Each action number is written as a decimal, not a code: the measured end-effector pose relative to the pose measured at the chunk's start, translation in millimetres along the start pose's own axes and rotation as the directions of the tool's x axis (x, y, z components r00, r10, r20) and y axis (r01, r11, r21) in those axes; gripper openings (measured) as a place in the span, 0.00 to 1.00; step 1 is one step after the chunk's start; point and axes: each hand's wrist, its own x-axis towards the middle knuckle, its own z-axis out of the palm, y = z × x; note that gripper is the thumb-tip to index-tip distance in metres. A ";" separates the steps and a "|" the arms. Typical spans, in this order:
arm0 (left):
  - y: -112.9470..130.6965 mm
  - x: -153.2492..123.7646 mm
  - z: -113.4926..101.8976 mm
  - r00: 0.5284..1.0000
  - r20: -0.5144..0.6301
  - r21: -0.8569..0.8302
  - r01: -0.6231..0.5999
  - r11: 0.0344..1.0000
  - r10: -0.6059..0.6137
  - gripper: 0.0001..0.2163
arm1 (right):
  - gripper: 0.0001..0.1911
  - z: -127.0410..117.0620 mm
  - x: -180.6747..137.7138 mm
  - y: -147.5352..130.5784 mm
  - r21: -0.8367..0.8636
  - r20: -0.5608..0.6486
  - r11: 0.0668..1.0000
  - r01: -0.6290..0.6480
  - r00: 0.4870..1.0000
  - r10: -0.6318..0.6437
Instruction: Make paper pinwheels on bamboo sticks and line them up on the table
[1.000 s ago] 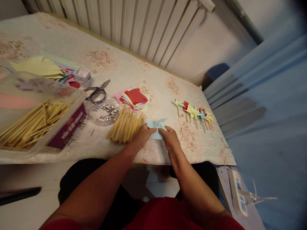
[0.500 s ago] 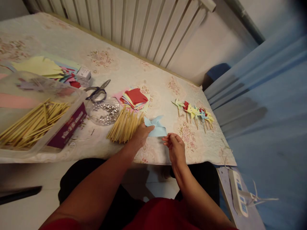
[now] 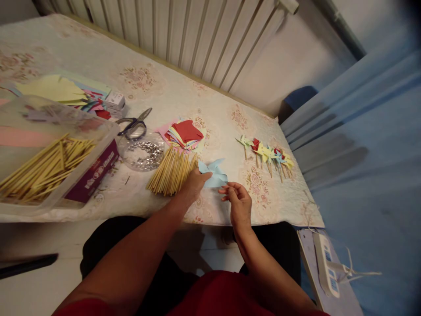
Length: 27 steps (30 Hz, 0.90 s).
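Note:
My left hand pinches the edge of a light blue paper pinwheel, holding it just above the table near the front edge. My right hand hovers right below the pinwheel with fingers curled and fingertips pinched together; whether anything small sits in them is not visible. A loose pile of wooden sticks lies right beside my left hand. Behind it sits a stack of coloured paper squares.
A round clear dish of silver pins and scissors lie to the left. A clear box of sticks stands at the far left. Several finished pinwheels lie at the right. A power strip sits low right.
My right hand let go of the blue pinwheel and drew back toward me. My left hand lifted the pinwheel slightly off the table.

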 end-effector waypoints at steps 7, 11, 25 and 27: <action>12.4 -10.7 4.7 1.000 0.025 0.019 0.001 1.000 -0.001 0.08 | 0.13 2.9 5.7 -1.6 -0.124 0.071 0.992 0.025 0.997 -0.016; 14.8 -12.8 6.2 0.999 0.029 0.025 0.014 1.000 -0.015 0.07 | 0.14 4.7 13.1 -2.7 -0.181 0.091 0.983 0.021 0.996 -0.004; 12.7 -11.5 7.0 0.994 0.105 0.120 -0.017 0.993 0.005 0.07 | 0.07 13.4 21.1 -14.0 -0.294 0.080 0.955 -0.048 0.994 0.075; 12.5 -11.3 7.8 0.993 0.119 0.085 -0.014 0.996 0.004 0.08 | 0.07 13.6 23.7 -14.1 -0.320 0.072 0.947 -0.012 0.997 0.037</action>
